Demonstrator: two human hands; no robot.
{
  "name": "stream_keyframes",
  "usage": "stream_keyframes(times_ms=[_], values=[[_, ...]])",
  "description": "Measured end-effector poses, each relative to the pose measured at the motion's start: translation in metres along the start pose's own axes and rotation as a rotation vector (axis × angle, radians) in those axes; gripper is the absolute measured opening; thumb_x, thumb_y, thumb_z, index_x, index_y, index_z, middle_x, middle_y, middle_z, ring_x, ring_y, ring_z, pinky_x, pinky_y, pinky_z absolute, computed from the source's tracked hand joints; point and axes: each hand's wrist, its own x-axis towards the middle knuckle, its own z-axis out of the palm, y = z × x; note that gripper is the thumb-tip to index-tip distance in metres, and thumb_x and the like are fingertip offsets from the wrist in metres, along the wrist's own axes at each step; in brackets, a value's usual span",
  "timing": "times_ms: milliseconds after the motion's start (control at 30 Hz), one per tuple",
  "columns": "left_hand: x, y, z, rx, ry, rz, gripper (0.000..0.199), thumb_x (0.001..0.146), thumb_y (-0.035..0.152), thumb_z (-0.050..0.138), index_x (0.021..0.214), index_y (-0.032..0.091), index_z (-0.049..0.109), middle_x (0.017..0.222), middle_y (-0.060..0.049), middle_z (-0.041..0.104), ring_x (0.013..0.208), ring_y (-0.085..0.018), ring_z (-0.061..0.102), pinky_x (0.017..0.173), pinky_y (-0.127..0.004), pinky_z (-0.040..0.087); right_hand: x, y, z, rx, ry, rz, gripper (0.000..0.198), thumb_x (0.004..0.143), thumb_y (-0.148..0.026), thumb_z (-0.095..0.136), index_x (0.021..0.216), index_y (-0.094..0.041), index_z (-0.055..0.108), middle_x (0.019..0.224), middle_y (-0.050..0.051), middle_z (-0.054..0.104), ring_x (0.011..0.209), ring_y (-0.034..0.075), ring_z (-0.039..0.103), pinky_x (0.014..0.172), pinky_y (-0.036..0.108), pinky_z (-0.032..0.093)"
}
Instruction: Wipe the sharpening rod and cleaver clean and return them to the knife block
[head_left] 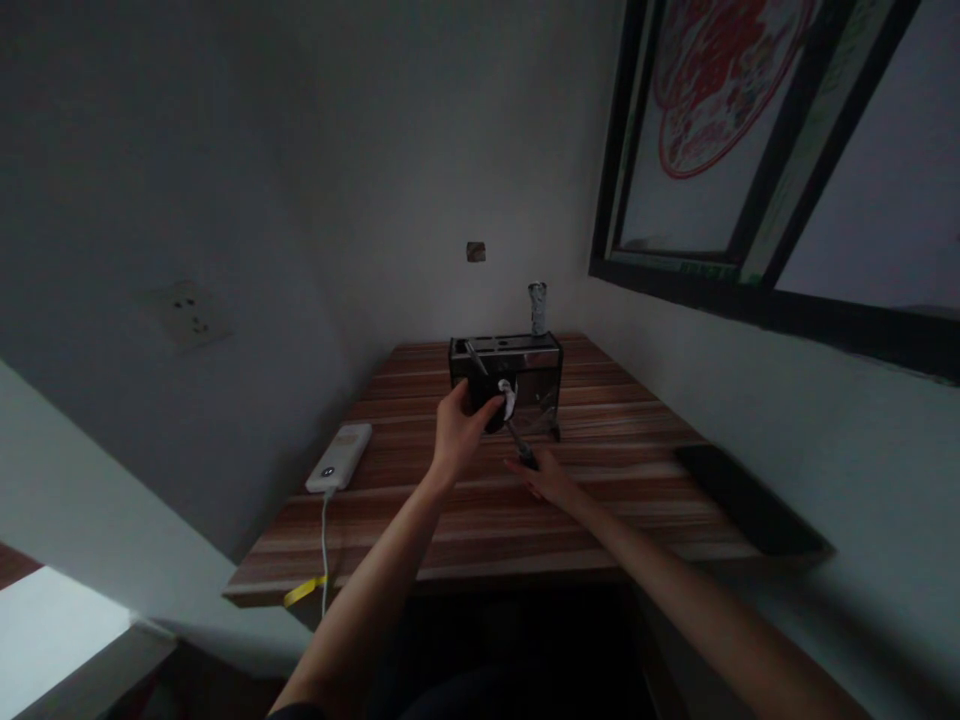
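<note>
My left hand is closed on a dark rounded object, held above the table in front of the metal-and-black box. White crumpled-looking material shows at its right side, and a thin metal rod sticks out toward the upper left. My right hand grips a slim tool with a metal shaft and dark handle. Its shaft points up and left, and its upper end meets the dark object's lower right edge. Dim light hides the exact kind of both things.
A shiny box with black edges stands behind my hands, with a silvery upright piece at its back right. A white power bank with a cable lies left on the striped wooden table. A flat black object lies right.
</note>
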Motion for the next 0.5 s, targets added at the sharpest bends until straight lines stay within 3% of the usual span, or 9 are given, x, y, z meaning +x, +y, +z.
stream_keyframes(times_ms=[333, 500], values=[[-0.031, -0.038, 0.022, 0.132, -0.077, -0.028, 0.031, 0.067, 0.025, 0.069, 0.095, 0.015, 0.059, 0.088, -0.004, 0.067, 0.082, -0.017, 0.062, 0.073, -0.026, 0.048, 0.004, 0.012, -0.002, 0.02, -0.007, -0.055, 0.021, 0.072, -0.035, 0.056, 0.062, -0.019, 0.047, 0.037, -0.008, 0.04, 0.03, 0.006, 0.034, 0.032, 0.018, 0.024], [-0.041, -0.052, 0.031, 0.134, -0.038, -0.066, 0.032, 0.066, 0.022, 0.071, 0.095, 0.017, 0.059, 0.089, -0.005, 0.067, 0.084, -0.018, 0.063, 0.077, -0.029, 0.048, 0.007, 0.022, -0.002, 0.027, 0.03, -0.047, 0.004, 0.068, -0.022, 0.051, 0.07, -0.019, 0.05, 0.04, -0.009, 0.04, 0.031, 0.007, 0.034, 0.032, 0.018, 0.026]])
